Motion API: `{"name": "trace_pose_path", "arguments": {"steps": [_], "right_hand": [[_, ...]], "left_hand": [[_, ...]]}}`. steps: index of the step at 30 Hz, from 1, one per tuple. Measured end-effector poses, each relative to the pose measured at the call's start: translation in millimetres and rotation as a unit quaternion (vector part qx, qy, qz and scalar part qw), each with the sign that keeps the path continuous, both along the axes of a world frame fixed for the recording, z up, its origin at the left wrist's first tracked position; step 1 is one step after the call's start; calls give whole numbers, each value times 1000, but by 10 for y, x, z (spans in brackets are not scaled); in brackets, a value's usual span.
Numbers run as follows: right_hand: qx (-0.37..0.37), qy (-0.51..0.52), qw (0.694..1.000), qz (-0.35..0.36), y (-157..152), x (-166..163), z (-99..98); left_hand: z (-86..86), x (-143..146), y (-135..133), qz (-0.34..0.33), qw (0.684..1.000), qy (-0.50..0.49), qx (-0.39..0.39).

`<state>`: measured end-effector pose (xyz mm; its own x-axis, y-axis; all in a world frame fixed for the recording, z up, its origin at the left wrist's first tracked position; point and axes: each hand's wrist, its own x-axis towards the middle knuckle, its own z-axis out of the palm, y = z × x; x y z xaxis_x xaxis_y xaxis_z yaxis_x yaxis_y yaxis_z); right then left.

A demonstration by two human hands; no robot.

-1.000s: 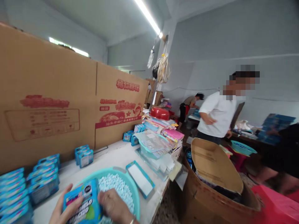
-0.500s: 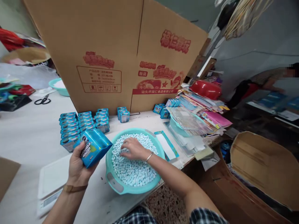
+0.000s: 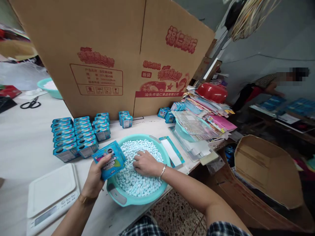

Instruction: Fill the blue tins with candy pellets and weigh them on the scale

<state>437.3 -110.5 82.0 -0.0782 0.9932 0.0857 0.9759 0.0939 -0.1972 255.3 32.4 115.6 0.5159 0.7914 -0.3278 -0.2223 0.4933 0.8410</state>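
My left hand (image 3: 95, 173) is closed around a small blue candy box (image 3: 109, 162), held tilted at the left rim of a turquoise basin (image 3: 137, 200). The box's lettered face is turned toward me. Pale blue and white pellet candies (image 3: 140, 188) fill much of the basin. My right hand (image 3: 146, 164) is in them with curled fingers; the fingertips are partly hidden among the candies. Rows of similar blue boxes (image 3: 65, 150) stand on the table behind my left hand. A white digital scale (image 3: 51, 191) lies to the left of that hand.
A large cardboard carton (image 3: 103, 39) stands behind the boxes. Right of the basin are a blue-edged card (image 3: 172, 150), stacked papers (image 3: 197, 126) and a red bowl (image 3: 212, 93). Black scissors (image 3: 31, 104) lie at left. An open carton (image 3: 265, 173) is at right; another person (image 3: 267, 83) bends beyond.
My left hand has moved the box rightward to the basin's rim and turned its lettered face more toward me. My right hand's fingers have curled in among the candies. The view has shifted slightly.
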Motion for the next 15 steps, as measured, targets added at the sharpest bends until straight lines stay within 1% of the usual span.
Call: {"name": "trace_pose_path", "arguments": {"steps": [1,2,3,4,5,6,7,8,9,10,11,12,15], "right_hand": [[-2,7,1000,-14,-85,47,21],[3,27,999,-35,-179,82,39],[16,65,995,-69,-278,108,48],[38,127,984,-119,-375,126,47],[65,203,960,-182,-465,138,32],[90,279,924,-247,-542,147,2],[110,342,882,-304,-599,153,-40],[122,385,845,-350,-634,158,-92],[128,412,817,-384,-646,159,-150],[132,427,795,-409,-635,158,-210],[137,439,779,-427,-603,154,-268],[145,454,760,-442,-553,147,-320],[185,503,705,-466,-329,105,-423]], "left_hand": [[36,3,-3,-58,995,41,74],[80,15,-12,-117,975,93,167],[130,36,-29,-171,936,154,268],[179,71,-54,-219,877,217,367],[224,119,-88,-266,805,276,454],[260,182,-127,-311,725,325,522],[282,256,-170,-354,645,365,571],[290,338,-210,-388,575,395,602],[284,420,-245,-414,522,415,620],[266,496,-272,-433,486,426,628],[239,560,-287,-447,466,430,632],[208,609,-293,-454,457,430,632],[127,655,-268,-452,463,427,632]]}}
